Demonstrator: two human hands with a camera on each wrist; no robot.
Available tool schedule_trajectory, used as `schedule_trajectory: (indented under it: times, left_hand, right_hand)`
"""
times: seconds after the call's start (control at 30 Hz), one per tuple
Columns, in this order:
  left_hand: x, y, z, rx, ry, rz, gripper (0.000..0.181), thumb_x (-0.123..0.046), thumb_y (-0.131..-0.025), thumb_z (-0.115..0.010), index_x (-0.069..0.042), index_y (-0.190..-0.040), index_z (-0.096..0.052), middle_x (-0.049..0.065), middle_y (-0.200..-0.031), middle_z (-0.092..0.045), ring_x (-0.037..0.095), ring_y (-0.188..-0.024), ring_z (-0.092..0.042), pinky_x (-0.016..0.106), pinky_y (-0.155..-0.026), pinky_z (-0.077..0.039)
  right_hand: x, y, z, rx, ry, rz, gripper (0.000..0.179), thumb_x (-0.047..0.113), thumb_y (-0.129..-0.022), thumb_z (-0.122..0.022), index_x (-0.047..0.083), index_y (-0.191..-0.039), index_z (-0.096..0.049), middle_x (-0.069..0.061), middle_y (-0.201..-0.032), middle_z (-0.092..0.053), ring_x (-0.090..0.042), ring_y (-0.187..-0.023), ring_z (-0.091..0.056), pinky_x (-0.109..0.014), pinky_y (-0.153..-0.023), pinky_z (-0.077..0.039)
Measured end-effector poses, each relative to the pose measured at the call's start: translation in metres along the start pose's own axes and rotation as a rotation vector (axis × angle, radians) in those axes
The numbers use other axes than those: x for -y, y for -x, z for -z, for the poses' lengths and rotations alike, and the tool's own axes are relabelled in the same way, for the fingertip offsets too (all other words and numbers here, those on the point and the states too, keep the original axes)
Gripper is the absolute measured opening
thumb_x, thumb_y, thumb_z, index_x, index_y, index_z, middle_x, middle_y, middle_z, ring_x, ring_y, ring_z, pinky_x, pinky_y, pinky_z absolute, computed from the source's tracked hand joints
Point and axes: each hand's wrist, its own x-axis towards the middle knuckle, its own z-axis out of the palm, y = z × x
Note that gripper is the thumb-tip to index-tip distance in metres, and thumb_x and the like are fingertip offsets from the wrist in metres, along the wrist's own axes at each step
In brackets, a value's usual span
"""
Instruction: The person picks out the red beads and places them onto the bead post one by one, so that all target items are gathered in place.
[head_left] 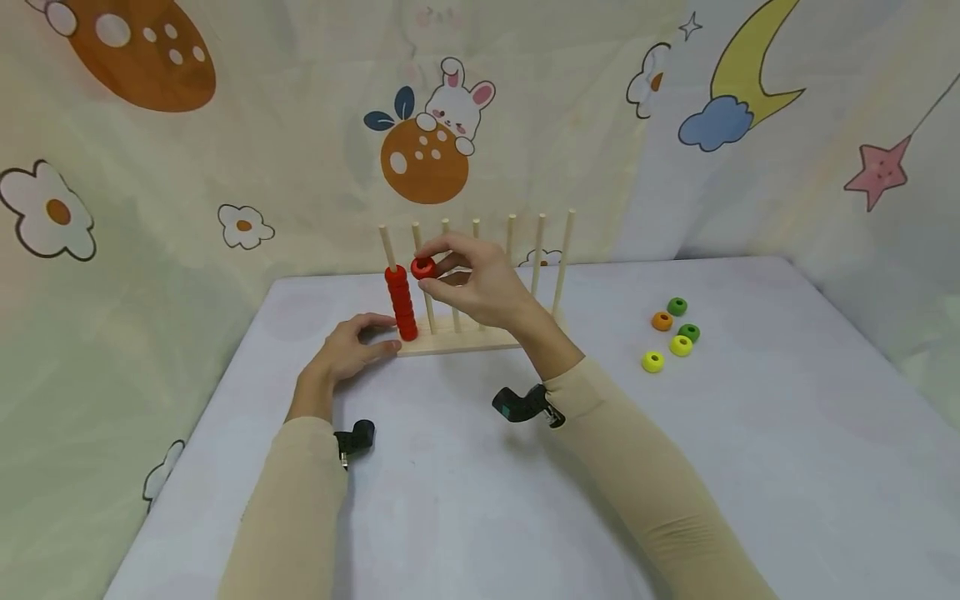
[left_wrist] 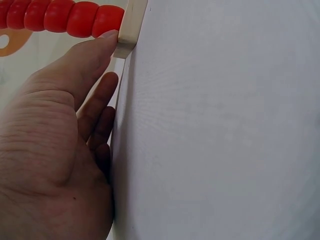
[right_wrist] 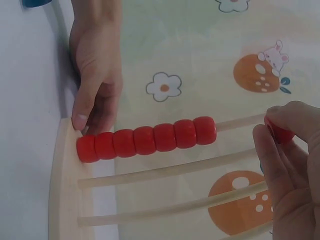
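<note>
A red bead [head_left: 423, 267] is pinched between the thumb and fingertips of my right hand [head_left: 480, 283], in front of the upper part of the second peg in the head view. In the right wrist view this bead [right_wrist: 281, 132] overlaps the tip of the first peg. Several red beads [head_left: 401, 304] fill the lower part of that leftmost peg. The wooden peg rack [head_left: 465, 339] stands upright, its other pegs bare where they show. My left hand [head_left: 348, 346] holds the left end of the rack's base, its thumb [left_wrist: 100, 47] against the front corner and its fingers behind.
To the right of the rack lie loose beads: an orange bead [head_left: 662, 322], a green bead [head_left: 677, 307], another green one, a yellow bead [head_left: 652, 362] and a second yellow one. A white cloth covers the table [head_left: 442, 483]. Behind it hangs a printed curtain [head_left: 315, 142].
</note>
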Motion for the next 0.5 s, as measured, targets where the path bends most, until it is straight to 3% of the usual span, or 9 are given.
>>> schedule_trajectory:
  times: [0.2, 0.37, 0.5]
  left_hand:
    - [0.002, -0.001, 0.0, -0.006, 0.009, 0.014, 0.054, -0.038, -0.093, -0.074, -0.022, -0.142, -0.058, 0.009, -0.156, -0.046, 0.033, -0.152, -0.03, 0.063, -0.123, -0.02]
    - [0.004, -0.002, 0.0, 0.0, 0.008, 0.03, 0.053, -0.038, -0.094, -0.074, -0.025, -0.141, -0.057, 0.007, -0.155, -0.047, 0.032, -0.151, -0.03, 0.064, -0.122, -0.021]
    - [0.004, -0.002, 0.001, -0.005, 0.005, 0.008, 0.052, -0.039, -0.094, -0.074, -0.024, -0.141, -0.058, 0.007, -0.154, -0.048, 0.032, -0.15, -0.031, 0.064, -0.122, -0.022]
  right_hand:
    - [0.002, -0.008, -0.006, -0.012, 0.033, 0.004, 0.032, 0.002, -0.093, -0.074, 0.001, -0.124, -0.066, -0.011, -0.119, -0.07, -0.019, -0.098, -0.073, -0.03, -0.09, -0.06]
    - [0.003, -0.021, -0.013, -0.066, 0.038, 0.04, 0.033, 0.003, -0.093, -0.073, 0.002, -0.125, -0.066, -0.011, -0.12, -0.07, -0.018, -0.094, -0.074, -0.032, -0.087, -0.061]
    - [0.003, -0.031, -0.021, -0.115, 0.024, 0.059, 0.034, 0.003, -0.093, -0.073, 0.002, -0.126, -0.066, -0.011, -0.119, -0.071, -0.018, -0.088, -0.074, -0.031, -0.084, -0.062]
